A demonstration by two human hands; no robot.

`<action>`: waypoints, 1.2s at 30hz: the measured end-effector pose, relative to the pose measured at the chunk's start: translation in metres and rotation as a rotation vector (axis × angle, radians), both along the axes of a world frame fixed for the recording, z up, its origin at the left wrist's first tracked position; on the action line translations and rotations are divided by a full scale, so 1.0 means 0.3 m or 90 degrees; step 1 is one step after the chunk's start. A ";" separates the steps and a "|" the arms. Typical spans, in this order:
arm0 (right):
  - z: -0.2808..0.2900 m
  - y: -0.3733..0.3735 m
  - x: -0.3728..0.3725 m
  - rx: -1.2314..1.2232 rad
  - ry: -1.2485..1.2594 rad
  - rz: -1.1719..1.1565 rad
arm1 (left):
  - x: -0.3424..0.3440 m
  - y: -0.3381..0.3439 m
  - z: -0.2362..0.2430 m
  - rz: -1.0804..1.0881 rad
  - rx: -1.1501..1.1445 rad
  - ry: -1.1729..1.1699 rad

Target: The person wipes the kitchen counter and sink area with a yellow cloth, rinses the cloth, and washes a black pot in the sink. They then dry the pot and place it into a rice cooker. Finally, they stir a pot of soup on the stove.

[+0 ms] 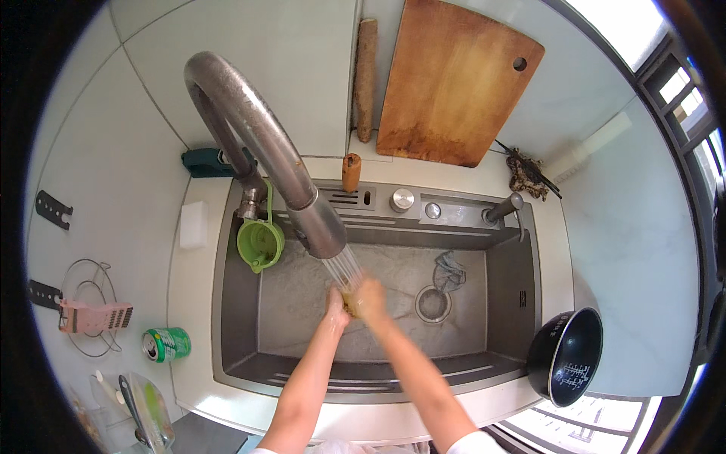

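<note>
Water runs from the pull-down spout of a grey faucet [321, 227] onto my two hands, low in the steel sink [302, 333]. Held against the palm of my left hand [335, 306] is a small wet yellowish thing [350, 304], whose kind I cannot make out. My left fingers curl round it, partly hidden. My right hand [370, 296] presses against its right side, smeared by motion, so its fingers do not show clearly. To the right of my hands are the round drain strainer [433, 304] and a crumpled grey-blue cloth [450, 271] on the sink floor.
A green strainer cup [261, 244] hangs at the sink's left. Behind stand a wooden cutting board [457, 83] and a long brown root [366, 79]. A soap dispenser [505, 208] and a black rice-cooker pot [569, 357] are right; a green can [168, 344] is left.
</note>
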State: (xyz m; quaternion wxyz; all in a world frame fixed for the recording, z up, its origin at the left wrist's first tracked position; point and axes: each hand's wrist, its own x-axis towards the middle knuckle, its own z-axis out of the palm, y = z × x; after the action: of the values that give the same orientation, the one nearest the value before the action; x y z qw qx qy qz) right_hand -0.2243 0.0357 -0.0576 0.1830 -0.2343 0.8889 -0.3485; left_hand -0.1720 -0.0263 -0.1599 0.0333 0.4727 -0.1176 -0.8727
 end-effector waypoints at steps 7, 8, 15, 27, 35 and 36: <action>-0.055 0.110 -0.126 -0.255 -0.467 -0.307 | -0.073 -0.099 0.257 -0.161 -0.392 0.093; -0.043 0.106 -0.110 -0.346 -0.661 -0.342 | -0.071 -0.098 0.294 -0.234 -0.459 0.071; 0.030 -0.040 -0.060 -0.357 -0.909 -0.327 | 0.073 -0.149 0.599 -0.404 -0.676 0.138; -0.088 0.221 -0.214 -0.347 0.016 -0.273 | 0.105 -0.375 0.608 -0.522 -1.192 -0.030; 0.208 0.215 -0.266 -0.011 0.148 0.466 | 0.081 -0.358 0.550 -0.874 -1.400 0.064; 0.231 0.207 -0.272 0.157 0.159 0.544 | 0.086 -0.360 0.548 -0.877 -1.414 0.062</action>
State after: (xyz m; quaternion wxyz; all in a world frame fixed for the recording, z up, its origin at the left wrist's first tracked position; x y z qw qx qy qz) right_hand -0.3059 0.0978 0.0118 0.2280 -0.5966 0.7626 -0.1022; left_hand -0.1462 -0.1342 0.0046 -0.0435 0.0046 -0.9854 -0.1647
